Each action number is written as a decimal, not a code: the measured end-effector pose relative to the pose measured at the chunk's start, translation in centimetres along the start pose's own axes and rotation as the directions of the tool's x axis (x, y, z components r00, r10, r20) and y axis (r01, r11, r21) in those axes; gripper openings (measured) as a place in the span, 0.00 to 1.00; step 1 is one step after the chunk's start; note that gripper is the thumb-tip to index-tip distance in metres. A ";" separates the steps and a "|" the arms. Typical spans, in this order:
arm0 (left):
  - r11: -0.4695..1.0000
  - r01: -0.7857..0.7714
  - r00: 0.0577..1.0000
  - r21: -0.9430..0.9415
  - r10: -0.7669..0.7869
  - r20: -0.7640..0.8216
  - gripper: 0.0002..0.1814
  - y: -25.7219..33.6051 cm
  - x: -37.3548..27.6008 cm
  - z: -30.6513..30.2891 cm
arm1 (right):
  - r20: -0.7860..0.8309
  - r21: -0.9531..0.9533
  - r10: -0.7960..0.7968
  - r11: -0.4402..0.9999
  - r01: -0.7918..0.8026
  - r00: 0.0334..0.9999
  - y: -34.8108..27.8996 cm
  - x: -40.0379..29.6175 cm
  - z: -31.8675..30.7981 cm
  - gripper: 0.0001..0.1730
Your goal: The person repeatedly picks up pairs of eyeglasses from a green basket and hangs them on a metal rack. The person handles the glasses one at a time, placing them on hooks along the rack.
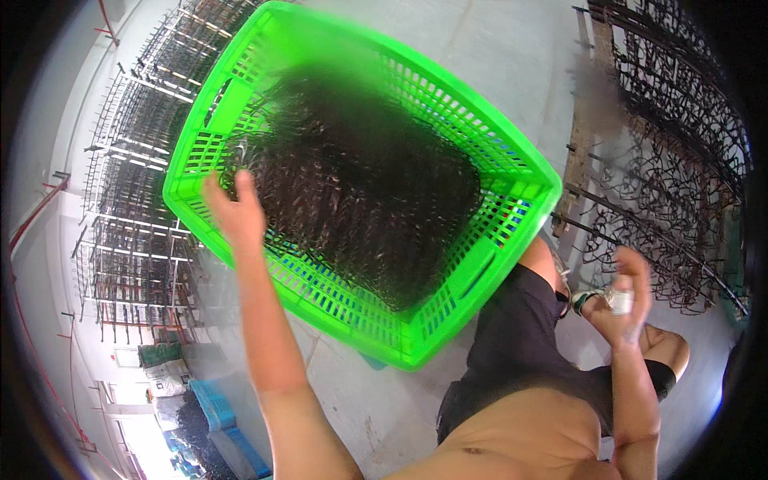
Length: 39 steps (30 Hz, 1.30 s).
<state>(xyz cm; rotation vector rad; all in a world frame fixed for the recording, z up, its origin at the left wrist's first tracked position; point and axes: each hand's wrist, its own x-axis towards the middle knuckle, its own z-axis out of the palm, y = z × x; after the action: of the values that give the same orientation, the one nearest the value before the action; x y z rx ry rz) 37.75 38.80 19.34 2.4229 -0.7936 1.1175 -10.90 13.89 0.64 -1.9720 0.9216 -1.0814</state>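
A bright green plastic basket (414,339) with slotted walls stands before me. Inside it lies a dense heap of thin, dark, wire-like pieces (372,210); blur hides the detail of its far part. My left hand (238,213) reaches over the basket's left side, fingers apart, at the edge of the heap. A few shiny pieces lie just beyond its fingertips, and I see nothing gripped. Off the basket's right side, my right hand (627,303) is raised with curled fingers. Something small and white (621,302) shows at its fingers, either a wrapping or a held item.
Dark racks with many curved hooks (618,222) stand on the right, their bars reaching near my right hand. More wire racks (135,180) line the left. Blue crates (213,405) and a white sack (168,378) sit at lower left on the grey floor (360,402).
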 end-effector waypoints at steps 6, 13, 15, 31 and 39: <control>0.951 0.299 0.827 -0.079 -0.217 0.518 0.39 -9.2 7.5 0.5 | 0.559 0.378 -0.260 0.925 0.037 0.787 -7.1 2.8 13.2 0.10; 0.995 0.103 0.893 -0.010 -0.088 0.441 0.32 -9.3 7.1 2.3 | 0.690 0.127 -0.284 0.953 0.274 0.666 -14.9 6.3 28.7 0.29; 0.978 0.170 0.877 -0.118 -0.096 0.470 0.32 -8.8 7.1 1.6 | 0.691 0.115 -0.264 0.959 0.259 0.672 -16.6 6.9 31.7 0.34; 0.959 0.193 0.825 -0.210 -0.042 0.563 0.32 -6.7 5.5 0.4 | 0.706 0.437 0.290 0.539 -0.720 0.646 -26.8 5.3 35.3 0.49; 0.904 0.240 0.885 -0.353 -0.054 0.462 0.24 2.6 -3.2 -4.1 | 0.644 0.610 0.277 0.378 -0.697 0.713 -21.0 2.9 32.6 0.37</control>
<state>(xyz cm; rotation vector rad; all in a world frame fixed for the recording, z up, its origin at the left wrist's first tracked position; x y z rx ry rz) 32.09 39.99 19.59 2.3432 -0.8475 0.2897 24.30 29.68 5.71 -0.9097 0.5131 -0.4702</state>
